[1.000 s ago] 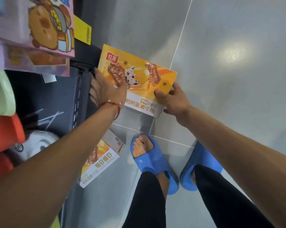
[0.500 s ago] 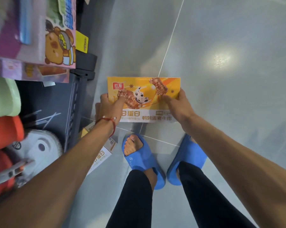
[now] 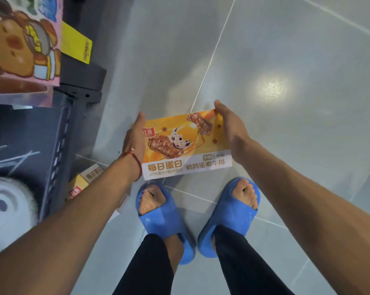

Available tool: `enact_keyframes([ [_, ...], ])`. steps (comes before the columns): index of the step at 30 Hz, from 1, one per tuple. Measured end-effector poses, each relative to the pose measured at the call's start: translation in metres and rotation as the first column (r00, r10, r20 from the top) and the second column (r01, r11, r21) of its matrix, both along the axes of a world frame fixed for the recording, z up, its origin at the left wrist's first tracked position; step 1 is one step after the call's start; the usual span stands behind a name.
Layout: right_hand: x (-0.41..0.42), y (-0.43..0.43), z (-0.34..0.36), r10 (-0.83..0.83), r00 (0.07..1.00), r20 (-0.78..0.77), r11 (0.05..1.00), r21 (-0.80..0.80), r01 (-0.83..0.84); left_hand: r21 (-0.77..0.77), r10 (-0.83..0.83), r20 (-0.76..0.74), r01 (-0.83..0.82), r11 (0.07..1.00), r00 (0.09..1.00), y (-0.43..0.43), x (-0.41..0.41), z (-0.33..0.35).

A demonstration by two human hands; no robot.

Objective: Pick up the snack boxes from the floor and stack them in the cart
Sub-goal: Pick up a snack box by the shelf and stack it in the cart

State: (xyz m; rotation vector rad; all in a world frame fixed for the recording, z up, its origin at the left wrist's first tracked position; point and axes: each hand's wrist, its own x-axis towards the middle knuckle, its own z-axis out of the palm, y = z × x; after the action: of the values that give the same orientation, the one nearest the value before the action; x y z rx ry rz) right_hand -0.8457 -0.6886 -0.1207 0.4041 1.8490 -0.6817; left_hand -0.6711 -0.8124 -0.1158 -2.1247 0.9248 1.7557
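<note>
- Two hands, left hand [image 3: 134, 138] and right hand [image 3: 227, 133], press flat on the short ends of the snack box [image 3: 186, 145], squeezing it level above the floor [image 3: 297, 177] so I can carry it.
- A second box [image 3: 87, 180] lies on the floor by the cart [image 3: 58, 150] edge, under my left forearm, not yet lifted.

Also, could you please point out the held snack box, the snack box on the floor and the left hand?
held snack box [image 3: 186, 150]: head view, middle of printed front face.
floor snack box [image 3: 88, 177]: head view, visible top face.
left hand [image 3: 135, 141]: head view, back of hand.
</note>
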Motion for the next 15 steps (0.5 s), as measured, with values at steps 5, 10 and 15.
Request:
enact_keyframes([
  [5,0.011,-0.005,0.012,-0.028,0.999,-0.028,0.999,0.026,0.029,-0.201,0.033,0.222,0.013,0.979,0.975,0.001,-0.013,0.001],
  [10,0.024,0.022,0.061,-0.096,0.994,-0.054,0.994,0.044,0.099,-0.227,-0.015,0.264,0.077,0.971,0.964,0.012,-0.013,0.051],
  [15,0.038,0.053,0.15,-0.152,0.986,-0.073,0.987,0.051,0.156,-0.168,-0.064,0.205,0.099,0.981,0.977,0.033,0.001,0.13],
])
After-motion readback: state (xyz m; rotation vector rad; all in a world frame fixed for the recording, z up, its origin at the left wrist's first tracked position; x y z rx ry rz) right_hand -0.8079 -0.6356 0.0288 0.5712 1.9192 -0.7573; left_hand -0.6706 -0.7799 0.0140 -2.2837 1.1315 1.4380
